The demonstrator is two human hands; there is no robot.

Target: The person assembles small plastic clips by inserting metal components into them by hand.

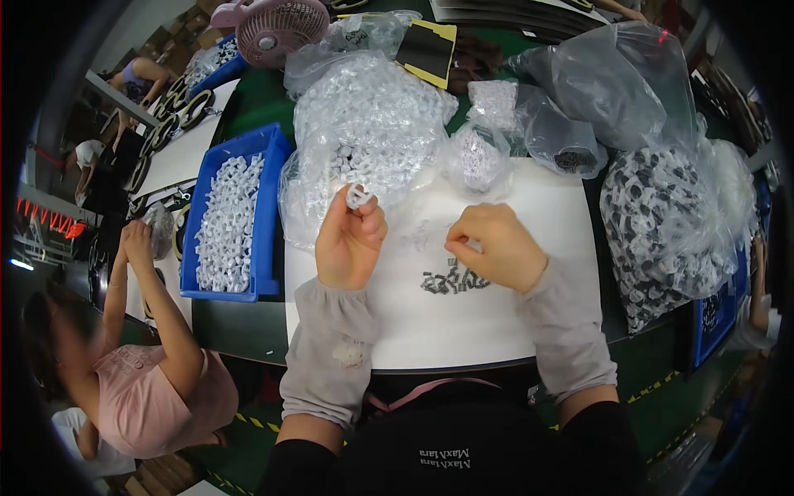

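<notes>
My left hand [351, 240] pinches a small white plastic part [357, 197] between thumb and fingertips, in front of a large clear bag [372, 107] of similar white pieces. My right hand [496, 244] is closed, thumb and fingertips together; whatever they grip is hidden or too small to name. Beside and partly under it, a loose pile of small dark grey pieces [455, 281] lies on a white sheet [413, 331]. To the left stands a blue bin [269, 248] heaped with white plastic parts [225, 223].
A small clear bag [478, 157] of pale little pieces sits beyond my right hand. Farther right bulges a big bag [657, 223] of black and white parts. A pink fan [269, 33] stands at the back. On the left, a co-worker in a pink shirt [157, 397] raises both hands.
</notes>
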